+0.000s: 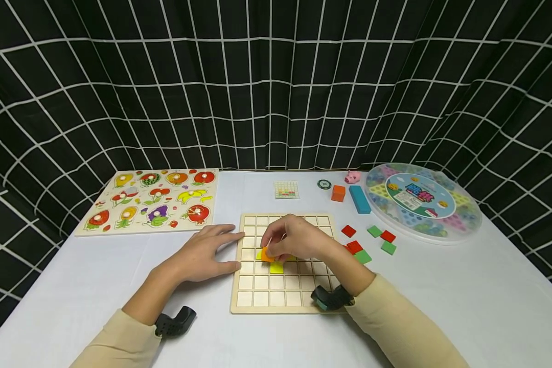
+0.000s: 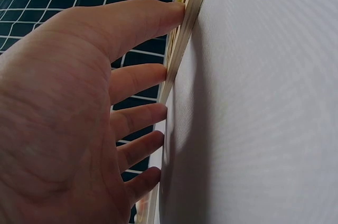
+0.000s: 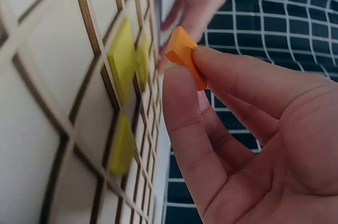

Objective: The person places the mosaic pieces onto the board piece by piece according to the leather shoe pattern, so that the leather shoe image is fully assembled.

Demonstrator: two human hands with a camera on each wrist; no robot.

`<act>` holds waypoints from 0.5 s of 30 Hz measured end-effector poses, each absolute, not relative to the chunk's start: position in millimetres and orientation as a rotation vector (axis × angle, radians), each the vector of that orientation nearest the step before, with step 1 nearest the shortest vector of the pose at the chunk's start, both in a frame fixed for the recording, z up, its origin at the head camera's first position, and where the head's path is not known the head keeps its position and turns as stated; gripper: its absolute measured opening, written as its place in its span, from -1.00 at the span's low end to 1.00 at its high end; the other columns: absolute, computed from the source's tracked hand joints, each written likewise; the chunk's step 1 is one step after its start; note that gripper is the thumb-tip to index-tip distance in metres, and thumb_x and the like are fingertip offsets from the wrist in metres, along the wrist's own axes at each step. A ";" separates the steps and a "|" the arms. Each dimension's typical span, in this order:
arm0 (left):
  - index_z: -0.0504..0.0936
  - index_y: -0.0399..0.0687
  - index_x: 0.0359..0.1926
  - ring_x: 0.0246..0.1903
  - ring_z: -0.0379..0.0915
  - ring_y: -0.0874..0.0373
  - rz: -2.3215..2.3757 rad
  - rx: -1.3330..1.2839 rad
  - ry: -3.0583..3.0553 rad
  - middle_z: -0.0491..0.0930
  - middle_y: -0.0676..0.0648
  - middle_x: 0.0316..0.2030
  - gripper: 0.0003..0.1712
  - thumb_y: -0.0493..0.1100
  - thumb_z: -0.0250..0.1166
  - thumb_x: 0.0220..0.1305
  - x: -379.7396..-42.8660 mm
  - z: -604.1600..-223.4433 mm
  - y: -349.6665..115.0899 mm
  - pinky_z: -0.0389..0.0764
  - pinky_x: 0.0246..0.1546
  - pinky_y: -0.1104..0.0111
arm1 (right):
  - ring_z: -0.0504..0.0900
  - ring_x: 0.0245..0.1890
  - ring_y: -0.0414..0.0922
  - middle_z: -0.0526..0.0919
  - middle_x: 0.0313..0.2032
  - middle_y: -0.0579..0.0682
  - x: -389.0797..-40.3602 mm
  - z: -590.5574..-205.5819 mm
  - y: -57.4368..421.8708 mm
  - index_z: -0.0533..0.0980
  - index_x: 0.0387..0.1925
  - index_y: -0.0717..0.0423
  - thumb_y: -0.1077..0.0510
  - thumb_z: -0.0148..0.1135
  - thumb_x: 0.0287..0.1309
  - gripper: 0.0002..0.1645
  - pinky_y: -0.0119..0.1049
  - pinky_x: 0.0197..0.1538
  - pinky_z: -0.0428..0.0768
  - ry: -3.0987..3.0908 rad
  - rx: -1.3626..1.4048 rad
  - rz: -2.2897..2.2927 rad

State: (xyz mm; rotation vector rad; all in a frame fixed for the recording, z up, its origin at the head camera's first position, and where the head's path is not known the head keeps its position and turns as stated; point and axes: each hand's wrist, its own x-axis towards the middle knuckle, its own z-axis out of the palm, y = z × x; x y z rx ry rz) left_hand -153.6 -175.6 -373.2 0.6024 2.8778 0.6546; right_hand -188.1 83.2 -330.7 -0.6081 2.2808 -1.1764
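Observation:
A square wooden grid board [image 1: 253, 298] lies on the white table in front of me. Several yellow square tiles [image 1: 277, 268] sit in its cells near the middle. Between thumb and fingers my right hand [image 1: 299, 237] pinches an orange square tile [image 3: 182, 49], held just above the board beside the yellow tiles. In the head view the hand hides part of the cells behind it. My left hand [image 1: 207, 253] has its fingers spread, and its thumb and forefinger touch the board's left edge, as the left wrist view [image 2: 177, 15] shows.
Right of the board lie loose red tiles [image 1: 348, 231] and green tiles [image 1: 388, 248]. Behind them are an orange cube [image 1: 338, 193], a blue block [image 1: 360, 199], a pink pig [image 1: 352, 177], a round chip [image 1: 324, 184], a pattern card [image 1: 286, 190] and a round bead case [image 1: 460, 225]. A fruit puzzle [image 1: 140, 225] lies left.

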 end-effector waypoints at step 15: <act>0.46 0.18 0.47 0.53 0.13 -0.19 0.665 0.610 2.874 0.31 -0.12 0.51 -0.22 0.17 0.39 0.25 -153.0 -372.3 -176.3 0.19 0.47 -0.24 | 0.61 -0.61 -0.18 0.65 -0.56 -0.10 -180.7 -341.5 63.3 0.71 -0.42 0.05 0.38 0.44 0.13 -0.83 -0.37 -0.44 0.62 2.370 -0.677 -0.989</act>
